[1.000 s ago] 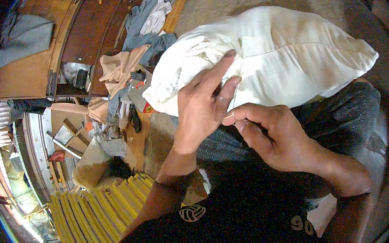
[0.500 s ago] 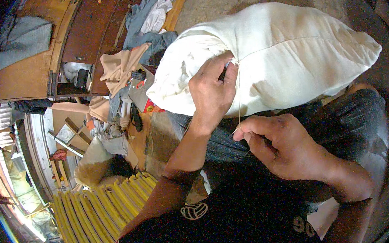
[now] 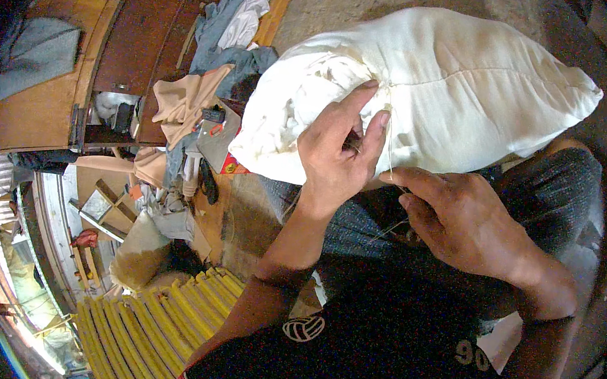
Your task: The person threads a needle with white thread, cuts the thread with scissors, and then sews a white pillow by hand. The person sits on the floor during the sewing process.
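A plump white cushion lies across my lap, its left end gaping over white stuffing. At the edge of this opening, the index finger of my left hand touches the cloth; its thumb is spread apart from it, and the other fingers are mostly hidden. A thin thread runs from the gathered cloth down to my right hand. Near the cushion's lower edge, the right hand's fingers are curled around the thread, index finger outstretched. A loose length trails below. No needle can be made out.
Yellow slats lie at the lower left. Beyond them are a stuffed sack and wooden frame pieces. A brown wooden cabinet stands at the left, with tan cloth and grey-blue fabric beside it.
My left thumb has come away from the index finger and the cloth edge. The right hand has moved up toward the cushion, and the thread span between cloth and hand is shorter.
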Available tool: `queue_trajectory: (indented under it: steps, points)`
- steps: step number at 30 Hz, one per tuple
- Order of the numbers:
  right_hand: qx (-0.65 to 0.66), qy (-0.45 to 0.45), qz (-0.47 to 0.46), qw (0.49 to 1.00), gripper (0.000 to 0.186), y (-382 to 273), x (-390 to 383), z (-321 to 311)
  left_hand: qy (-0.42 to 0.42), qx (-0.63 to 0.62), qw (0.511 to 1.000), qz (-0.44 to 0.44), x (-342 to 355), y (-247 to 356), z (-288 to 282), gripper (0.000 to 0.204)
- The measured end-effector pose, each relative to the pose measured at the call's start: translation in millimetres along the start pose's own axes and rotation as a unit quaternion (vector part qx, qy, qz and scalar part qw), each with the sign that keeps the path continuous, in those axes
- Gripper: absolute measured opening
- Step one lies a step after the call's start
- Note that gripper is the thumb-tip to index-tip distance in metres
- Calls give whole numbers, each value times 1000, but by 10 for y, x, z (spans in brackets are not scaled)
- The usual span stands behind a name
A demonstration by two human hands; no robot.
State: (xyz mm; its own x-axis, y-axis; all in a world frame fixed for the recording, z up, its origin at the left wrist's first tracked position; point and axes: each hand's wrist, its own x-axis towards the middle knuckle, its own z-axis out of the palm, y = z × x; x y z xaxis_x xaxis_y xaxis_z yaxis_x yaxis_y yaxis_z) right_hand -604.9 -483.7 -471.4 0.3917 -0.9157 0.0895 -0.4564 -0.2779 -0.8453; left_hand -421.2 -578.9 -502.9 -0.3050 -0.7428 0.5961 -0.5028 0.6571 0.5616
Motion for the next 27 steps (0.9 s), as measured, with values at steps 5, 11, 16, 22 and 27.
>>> queue_trajectory:
  steps: [5,11,16,22,27]
  points:
    - [16,44,-14,999,24,28,-25,3,-52,36,998,4,123,145,-2,35]
    - [-95,100,-66,988,14,42,-15,-171,-73,38,983,166,-32,-128,-28,30]
    - [-63,244,-21,968,16,221,190,-267,-13,13,991,132,-103,-70,-34,22]
    - [-208,237,-146,938,15,466,663,-197,26,-3,993,117,-129,-61,-3,17]
    - [-234,253,-163,924,17,501,716,-169,40,-22,994,99,-149,-46,-3,17]
